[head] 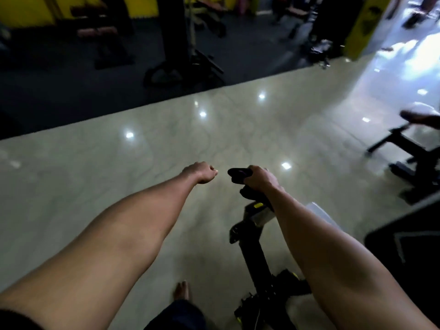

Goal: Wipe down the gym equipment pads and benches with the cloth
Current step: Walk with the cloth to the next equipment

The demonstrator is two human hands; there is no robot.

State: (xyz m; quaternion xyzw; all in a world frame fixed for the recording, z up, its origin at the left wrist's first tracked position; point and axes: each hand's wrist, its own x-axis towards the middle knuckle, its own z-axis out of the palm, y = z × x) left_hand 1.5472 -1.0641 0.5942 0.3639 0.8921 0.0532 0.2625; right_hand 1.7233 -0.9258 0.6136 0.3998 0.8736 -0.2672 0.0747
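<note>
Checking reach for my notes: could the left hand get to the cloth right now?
Probably yes: the left hand sits just beside the cloth the right hand grips, nothing between them.

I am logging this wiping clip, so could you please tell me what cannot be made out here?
Head view:
What lies under the dark cloth: covered by cloth and right hand.
Black machine below: partly behind the right forearm, dim.
Bench at right: cut by the frame edge, blurred.
Far machines: dark, motion-blurred.
</note>
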